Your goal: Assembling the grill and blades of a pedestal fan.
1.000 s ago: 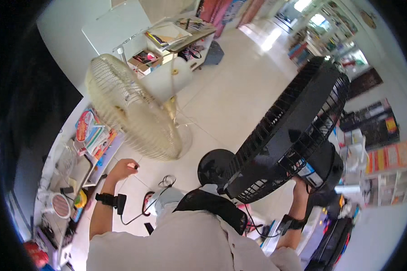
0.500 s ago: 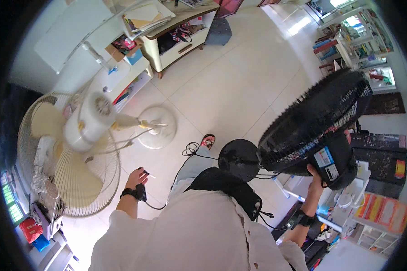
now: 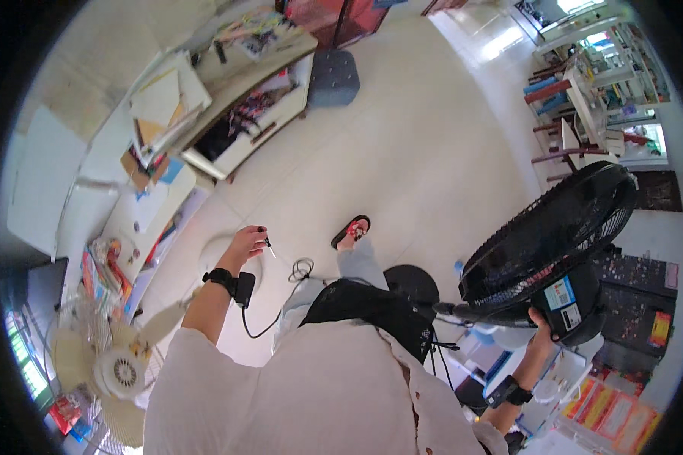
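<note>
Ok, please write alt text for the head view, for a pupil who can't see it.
A person's right hand grips a black fan by its motor housing, while the left hand holds a small dark-and-white object. A cream fan shows at lower left.

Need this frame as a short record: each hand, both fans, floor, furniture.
Left hand: holds a slender object, dark with pale tip; kind unclear
Right hand: holds the black fan by its rear housing
Cream fan: lower left, untouched
Floor: black round base; slippered foot
Furniture: grey stool beside a cabinet
</note>
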A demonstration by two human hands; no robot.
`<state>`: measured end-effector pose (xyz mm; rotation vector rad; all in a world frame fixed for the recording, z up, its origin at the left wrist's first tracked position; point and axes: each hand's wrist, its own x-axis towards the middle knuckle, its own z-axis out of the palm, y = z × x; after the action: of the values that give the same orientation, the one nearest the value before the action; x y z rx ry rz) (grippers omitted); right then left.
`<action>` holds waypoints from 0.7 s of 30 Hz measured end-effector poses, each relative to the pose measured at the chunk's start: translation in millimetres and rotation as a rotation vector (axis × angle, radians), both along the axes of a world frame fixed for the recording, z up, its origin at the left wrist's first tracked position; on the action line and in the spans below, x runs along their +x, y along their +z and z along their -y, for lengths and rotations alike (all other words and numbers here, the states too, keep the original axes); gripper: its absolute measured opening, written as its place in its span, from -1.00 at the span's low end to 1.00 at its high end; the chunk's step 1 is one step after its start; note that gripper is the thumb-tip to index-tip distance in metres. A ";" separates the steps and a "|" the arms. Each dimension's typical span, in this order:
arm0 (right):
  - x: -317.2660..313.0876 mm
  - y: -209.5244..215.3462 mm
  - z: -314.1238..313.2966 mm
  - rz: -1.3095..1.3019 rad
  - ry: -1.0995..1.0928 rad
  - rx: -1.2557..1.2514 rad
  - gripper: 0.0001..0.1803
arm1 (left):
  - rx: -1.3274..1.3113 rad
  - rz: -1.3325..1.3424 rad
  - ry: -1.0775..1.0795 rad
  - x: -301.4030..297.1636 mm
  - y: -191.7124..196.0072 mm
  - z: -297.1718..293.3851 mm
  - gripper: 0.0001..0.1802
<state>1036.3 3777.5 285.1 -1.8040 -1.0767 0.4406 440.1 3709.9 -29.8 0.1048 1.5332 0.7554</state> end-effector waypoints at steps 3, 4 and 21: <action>-1.3 -2.0 -81.5 0.025 0.010 -0.023 -0.20 | 0.057 -0.056 -0.105 0.9 12.7 -106.7 -0.73; -3.6 -4.1 -115.9 0.039 0.023 -0.027 -0.20 | 0.106 -0.089 -0.132 -2.7 13.7 -142.5 -0.73; -107.1 -25.6 -638.9 -0.082 0.424 -0.026 -0.29 | 0.597 -0.206 -0.237 -41.7 88.3 -629.1 -0.77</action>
<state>929.2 4416.4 259.5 -1.5609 -1.4037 0.7770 398.4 4339.0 58.6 0.8144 1.4088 1.0109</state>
